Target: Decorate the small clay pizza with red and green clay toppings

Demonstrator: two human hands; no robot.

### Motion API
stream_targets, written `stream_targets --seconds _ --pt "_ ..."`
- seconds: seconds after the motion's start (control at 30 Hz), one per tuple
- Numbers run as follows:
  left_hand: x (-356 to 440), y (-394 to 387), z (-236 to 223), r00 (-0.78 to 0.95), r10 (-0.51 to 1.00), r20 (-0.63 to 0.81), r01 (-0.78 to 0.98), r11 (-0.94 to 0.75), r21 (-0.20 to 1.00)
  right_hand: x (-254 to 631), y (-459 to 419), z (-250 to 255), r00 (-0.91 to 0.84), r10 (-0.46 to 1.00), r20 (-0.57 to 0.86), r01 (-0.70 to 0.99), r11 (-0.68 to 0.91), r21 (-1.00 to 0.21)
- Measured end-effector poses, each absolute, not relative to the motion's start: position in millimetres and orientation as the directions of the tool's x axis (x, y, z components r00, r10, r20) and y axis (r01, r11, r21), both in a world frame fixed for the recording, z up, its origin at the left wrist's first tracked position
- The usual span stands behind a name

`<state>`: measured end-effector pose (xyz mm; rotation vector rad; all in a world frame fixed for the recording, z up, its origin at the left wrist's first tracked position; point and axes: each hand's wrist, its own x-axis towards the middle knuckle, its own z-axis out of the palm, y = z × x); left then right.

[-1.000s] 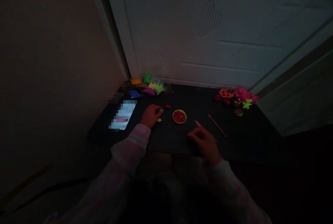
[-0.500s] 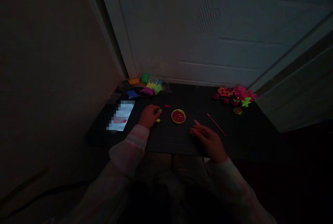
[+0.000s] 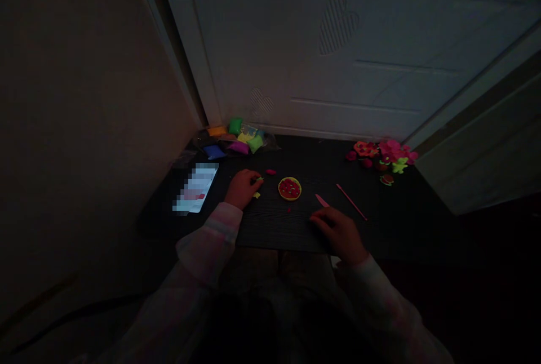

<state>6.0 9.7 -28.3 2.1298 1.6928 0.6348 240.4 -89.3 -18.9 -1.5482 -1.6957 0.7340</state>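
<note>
A small round clay pizza (image 3: 289, 189), red with green bits and a yellow rim, lies mid-table. Left of it, my left hand (image 3: 243, 189) is closed, its fingertips pinching a bit of green clay (image 3: 259, 178). Just below those fingers is a scrap of yellow clay (image 3: 256, 195), and a pink clay lump (image 3: 271, 172) lies beyond them. My right hand (image 3: 339, 233) hovers or rests near the front edge with its fingers drawn together; whatever they hold, if anything, is hidden. Its knuckles partly cover a pink plastic knife (image 3: 322, 200). A red crumb (image 3: 289, 209) sits below the pizza.
A lit phone (image 3: 198, 188) lies at the left. Behind it are several colored clay packets (image 3: 240, 147) in clear plastic. A thin pink stick tool (image 3: 351, 202) is at the right, with clay flowers (image 3: 393, 151) and a tiny clay burger (image 3: 386, 180) beyond. A pale door panel stands behind the table.
My right hand has turned slightly and its fingers have curled in, uncovering more of the pink knife. The left hand has stayed in place with the green clay.
</note>
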Motion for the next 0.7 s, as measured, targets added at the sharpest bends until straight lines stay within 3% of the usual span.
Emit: stream_targets --seconds 0.7 --pt "6 9 -27 0.188 0.972 0.139 0.82 -0.233 0.523 242 -91 -33 -0.205 0.929 0.308 0.82 0.335 -0.464"
